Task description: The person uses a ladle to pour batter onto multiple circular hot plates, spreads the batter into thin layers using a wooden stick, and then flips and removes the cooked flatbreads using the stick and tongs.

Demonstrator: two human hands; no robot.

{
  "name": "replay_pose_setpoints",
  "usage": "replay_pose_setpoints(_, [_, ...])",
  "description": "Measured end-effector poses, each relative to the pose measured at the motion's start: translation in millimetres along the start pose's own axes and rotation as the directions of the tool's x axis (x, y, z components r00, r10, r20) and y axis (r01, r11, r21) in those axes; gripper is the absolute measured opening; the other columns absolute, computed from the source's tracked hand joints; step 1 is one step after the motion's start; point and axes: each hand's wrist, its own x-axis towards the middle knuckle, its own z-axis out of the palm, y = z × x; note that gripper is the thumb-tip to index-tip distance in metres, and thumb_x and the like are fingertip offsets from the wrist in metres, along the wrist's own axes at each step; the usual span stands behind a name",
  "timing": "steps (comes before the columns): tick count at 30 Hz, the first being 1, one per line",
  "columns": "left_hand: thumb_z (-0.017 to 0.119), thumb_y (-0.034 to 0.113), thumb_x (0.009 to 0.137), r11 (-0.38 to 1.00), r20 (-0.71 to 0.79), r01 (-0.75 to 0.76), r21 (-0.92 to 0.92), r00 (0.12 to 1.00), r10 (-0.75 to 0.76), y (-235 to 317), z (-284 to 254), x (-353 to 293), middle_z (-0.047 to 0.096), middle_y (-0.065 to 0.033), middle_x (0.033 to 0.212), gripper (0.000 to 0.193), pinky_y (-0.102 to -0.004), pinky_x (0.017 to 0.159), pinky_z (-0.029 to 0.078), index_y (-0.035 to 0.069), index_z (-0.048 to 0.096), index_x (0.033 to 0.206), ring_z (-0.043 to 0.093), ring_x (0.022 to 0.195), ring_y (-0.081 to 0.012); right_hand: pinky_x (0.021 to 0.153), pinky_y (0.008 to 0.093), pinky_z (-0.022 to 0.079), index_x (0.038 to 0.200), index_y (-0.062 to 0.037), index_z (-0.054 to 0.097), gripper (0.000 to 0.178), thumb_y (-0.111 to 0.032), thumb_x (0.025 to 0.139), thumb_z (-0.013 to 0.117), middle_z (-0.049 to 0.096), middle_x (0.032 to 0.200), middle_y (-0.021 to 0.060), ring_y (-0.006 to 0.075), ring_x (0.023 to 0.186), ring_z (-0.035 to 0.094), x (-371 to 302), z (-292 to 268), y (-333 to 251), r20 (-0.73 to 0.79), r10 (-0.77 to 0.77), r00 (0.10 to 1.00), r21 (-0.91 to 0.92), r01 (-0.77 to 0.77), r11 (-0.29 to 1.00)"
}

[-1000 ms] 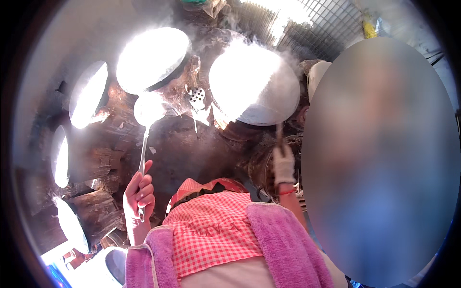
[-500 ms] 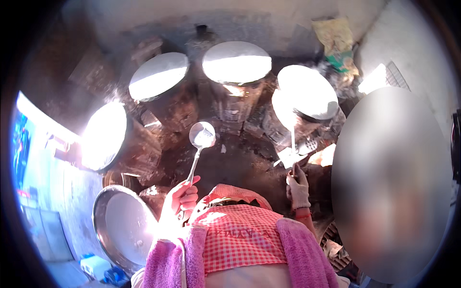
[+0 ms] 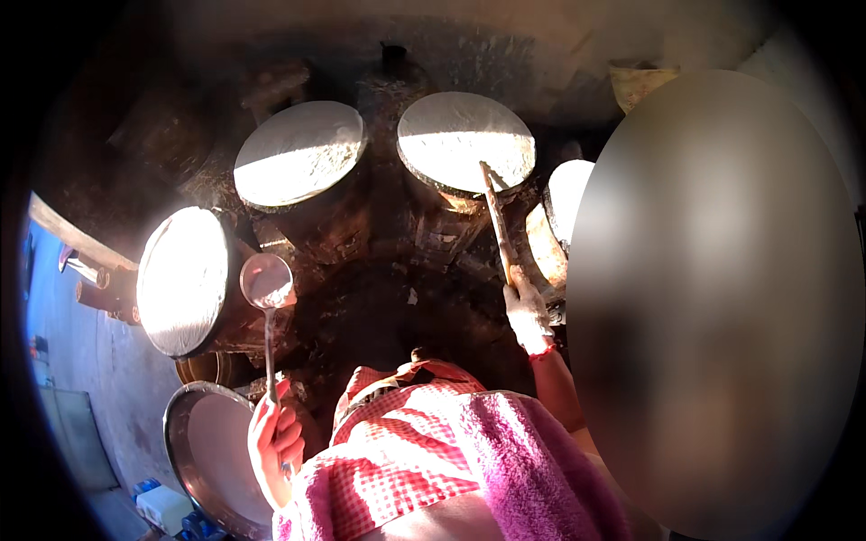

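My left hand (image 3: pixel 276 437) is closed round the handle of a ladle (image 3: pixel 268 280), whose round bowl holds some pale, thin batter. The ladle is held up beside the leftmost round griddle, which a pale sheet (image 3: pixel 183 279) covers. On my right hand (image 3: pixel 527 311) is a white glove with bare fingertips. It grips a flat wooden stick (image 3: pixel 495 216) that points away from me. The stick's tip overlaps the near edge of the pale sheet (image 3: pixel 465 126) on the middle griddle; I cannot tell if it touches.
Another covered griddle (image 3: pixel 298 149) stands between those two, and a partly hidden one (image 3: pixel 566 198) at right. By my left arm a wide metal basin (image 3: pixel 171 433) holds pale liquid. A blurred patch covers the right side. Dark floor lies between the stoves.
The ladle and my left hand have shifted left, toward the leftmost griddle. My right hand has swung the stick from the right griddle to the middle one. The view has turned somewhat.
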Motion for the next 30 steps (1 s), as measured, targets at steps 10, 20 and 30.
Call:
replay_pose_setpoints(10, [0.037,0.019,0.109,0.837,0.238,0.254,-0.484,0.959,-0.153,39,59,106,0.035,0.0004,0.078,0.052,-0.0211,0.039,0.033,-0.002,0.023,0.154,0.031,0.05,-0.0049,0.077,0.0517,0.054,0.14,-0.0205,0.051,0.046,-0.028,0.096,0.057,0.068,0.104,0.0234,0.0418,0.093,0.067,179,-1,-44,0.262,0.143,0.954,-0.262,-0.072,0.962])
replay_pose_setpoints(20, [0.035,0.019,0.109,0.689,0.227,0.353,-0.633,0.935,-0.27,19,71,134,0.036,0.0001,0.079,0.05,-0.0238,0.041,0.039,-0.003,0.025,0.153,0.034,0.052,-0.0069,0.086,0.0477,0.051,0.136,-0.0143,0.054,0.04,-0.025,0.097,0.057,0.065,0.114,0.0224,0.0392,0.101,0.065,160,-10,-4,0.318,0.155,0.935,-0.304,-0.054,0.951])
replay_pose_setpoints(30, [0.037,0.017,0.108,0.704,0.242,0.359,-0.613,0.933,-0.266,20,76,146,0.036,0.0007,0.079,0.049,-0.022,0.04,0.036,-0.003,0.028,0.152,0.033,0.053,-0.0058,0.064,0.0344,0.049,0.121,-0.0037,0.062,0.035,-0.028,0.095,0.068,0.061,0.082,0.0045,0.0169,0.069,0.057,173,16,-1,0.413,0.323,0.851,0.385,-0.485,0.785])
